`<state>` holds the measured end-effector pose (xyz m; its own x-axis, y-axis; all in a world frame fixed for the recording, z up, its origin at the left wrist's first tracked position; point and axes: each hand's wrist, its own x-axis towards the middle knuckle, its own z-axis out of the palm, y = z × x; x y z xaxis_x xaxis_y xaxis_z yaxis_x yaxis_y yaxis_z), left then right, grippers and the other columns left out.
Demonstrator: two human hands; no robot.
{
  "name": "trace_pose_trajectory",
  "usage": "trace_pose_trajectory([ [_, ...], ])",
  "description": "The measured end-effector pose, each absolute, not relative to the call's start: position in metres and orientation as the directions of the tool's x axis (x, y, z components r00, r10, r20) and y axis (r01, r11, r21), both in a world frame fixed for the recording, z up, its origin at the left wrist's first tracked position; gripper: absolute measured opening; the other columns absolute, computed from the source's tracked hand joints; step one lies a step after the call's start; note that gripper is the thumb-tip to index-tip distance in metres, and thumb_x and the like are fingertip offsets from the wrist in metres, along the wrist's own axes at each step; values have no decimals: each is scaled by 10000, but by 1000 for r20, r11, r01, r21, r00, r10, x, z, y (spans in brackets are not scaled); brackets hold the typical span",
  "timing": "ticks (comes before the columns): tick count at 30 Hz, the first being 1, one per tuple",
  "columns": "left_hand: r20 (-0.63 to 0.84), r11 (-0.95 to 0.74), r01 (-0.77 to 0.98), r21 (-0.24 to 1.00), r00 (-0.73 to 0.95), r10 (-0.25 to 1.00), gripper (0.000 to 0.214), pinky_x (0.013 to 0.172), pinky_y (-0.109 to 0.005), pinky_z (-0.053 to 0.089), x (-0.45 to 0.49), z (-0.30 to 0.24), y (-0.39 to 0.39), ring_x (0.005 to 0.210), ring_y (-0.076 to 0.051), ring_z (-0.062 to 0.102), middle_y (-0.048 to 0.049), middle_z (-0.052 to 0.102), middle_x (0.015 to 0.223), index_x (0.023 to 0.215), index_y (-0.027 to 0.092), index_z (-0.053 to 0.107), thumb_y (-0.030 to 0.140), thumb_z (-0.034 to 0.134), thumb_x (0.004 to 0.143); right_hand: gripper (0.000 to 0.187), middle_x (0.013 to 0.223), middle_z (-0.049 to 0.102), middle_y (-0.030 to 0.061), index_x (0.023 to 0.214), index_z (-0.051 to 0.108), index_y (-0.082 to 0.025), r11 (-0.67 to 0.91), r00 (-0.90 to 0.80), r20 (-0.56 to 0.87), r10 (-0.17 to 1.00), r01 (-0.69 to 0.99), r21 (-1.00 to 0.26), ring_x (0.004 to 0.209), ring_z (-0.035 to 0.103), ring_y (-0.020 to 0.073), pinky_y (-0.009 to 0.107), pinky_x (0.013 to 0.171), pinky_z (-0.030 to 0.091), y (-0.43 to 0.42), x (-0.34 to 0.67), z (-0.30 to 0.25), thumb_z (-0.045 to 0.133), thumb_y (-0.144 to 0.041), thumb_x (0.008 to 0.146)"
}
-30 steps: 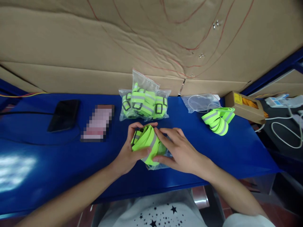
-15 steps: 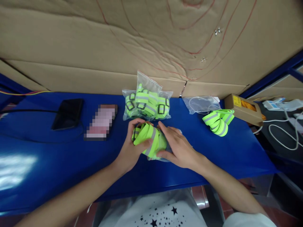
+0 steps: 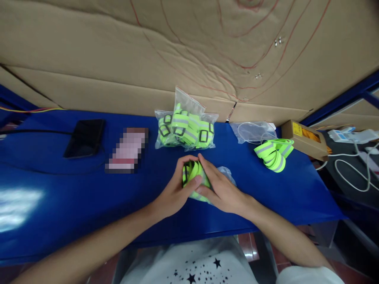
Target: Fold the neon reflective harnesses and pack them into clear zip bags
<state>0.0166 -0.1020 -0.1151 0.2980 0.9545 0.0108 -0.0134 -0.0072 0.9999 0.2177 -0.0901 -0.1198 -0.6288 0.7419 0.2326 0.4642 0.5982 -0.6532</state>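
Note:
A folded neon-yellow reflective strap (image 3: 194, 173) with a grey stripe and a dark buckle is squeezed between both my hands. From the left, my left hand (image 3: 174, 191) wraps around it, thumb pressed across its front. My right hand (image 3: 223, 187) cups its right side, fingertips meeting those of the left at the top. A clear plastic bag (image 3: 227, 173) pokes out behind my right hand; how much of the strap lies inside it is hidden by the hands. Just beyond are zip bags (image 3: 189, 126) packed with similar straps and buckles.
To the right lie a loose reflective strap (image 3: 274, 156), a flat clear bag (image 3: 251, 132) and a small cardboard box (image 3: 308, 140). A blurred-out phone (image 3: 127, 150) and a black cabled device (image 3: 85, 138) rest on the blue table (image 3: 74, 209). Cardboard (image 3: 103, 51) walls the back.
My left hand has moved right, toward my right hand, pressing the strap into a narrower bundle. More of the clear bag now shows behind my right hand.

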Motion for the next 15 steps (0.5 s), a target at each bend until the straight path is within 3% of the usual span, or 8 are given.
trace_pose_trajectory([
  [3,0,79,-127,989,528,849,727,1008,-408,559,12,-114,-109,1297,-293,582,-127,472,1481,1429,320,368,509,780,861,956,1711,264,203,1698,-47,-266,590,-674,234,700,362,-722,1573,331,331,517,1224,421,-89,225,-113,606,-404,1014],
  [6,-9,94,-105,990,619,785,1059,1052,-452,553,9,-112,-115,1384,-349,539,-130,413,1565,1501,367,320,383,967,663,921,1723,253,174,1700,-1,-288,559,-698,228,679,290,-776,1585,311,311,511,1254,372,-87,230,-107,606,-395,1017],
  [9,4,3,-12,1000,532,847,911,1078,-463,539,10,-113,-112,1369,-336,549,-126,493,1493,1439,317,428,335,950,692,797,1701,322,152,1692,138,-308,525,-626,252,738,298,-797,1547,396,302,501,1247,395,-84,232,-104,575,-402,1033],
  [12,-46,29,50,998,388,921,814,961,-418,598,11,-116,-102,1206,-294,649,-112,594,1375,1370,273,492,402,936,701,610,1536,536,152,1628,351,-276,513,-496,317,808,327,-794,1386,577,283,477,1170,493,-83,233,-98,511,-423,1059],
  [15,-64,19,179,984,248,967,727,836,-383,614,9,-118,-95,999,-265,712,-72,700,1173,1302,240,564,483,911,711,709,1503,564,161,1616,380,-247,565,-589,289,755,359,-743,1381,581,306,478,1156,509,-86,234,-91,617,-503,998],
])
